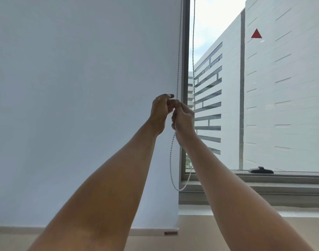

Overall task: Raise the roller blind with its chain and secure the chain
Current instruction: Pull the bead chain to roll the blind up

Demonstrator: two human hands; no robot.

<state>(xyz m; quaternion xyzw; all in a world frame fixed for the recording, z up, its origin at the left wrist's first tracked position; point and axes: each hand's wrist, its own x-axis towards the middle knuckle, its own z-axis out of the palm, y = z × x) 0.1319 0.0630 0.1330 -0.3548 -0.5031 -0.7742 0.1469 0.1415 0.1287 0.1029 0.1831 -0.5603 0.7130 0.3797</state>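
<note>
A white roller blind [82,105] hangs down over the left window, its bottom bar [155,230] close to the sill. A white bead chain [178,60] runs down the blind's right edge and loops low by the window frame, its bottom loop [180,188] hanging free. A second strand [193,51] hangs in front of the glass. My left hand [159,113] and my right hand [184,118] meet at chest height on the chain. Each pinches the strand with curled fingers, the left just above the right.
An uncovered window [263,87] fills the right side, with a grey frame [185,69] and a dark handle [261,170] on its lower rail. A pale building stands outside. A light sill [245,211] runs below the window.
</note>
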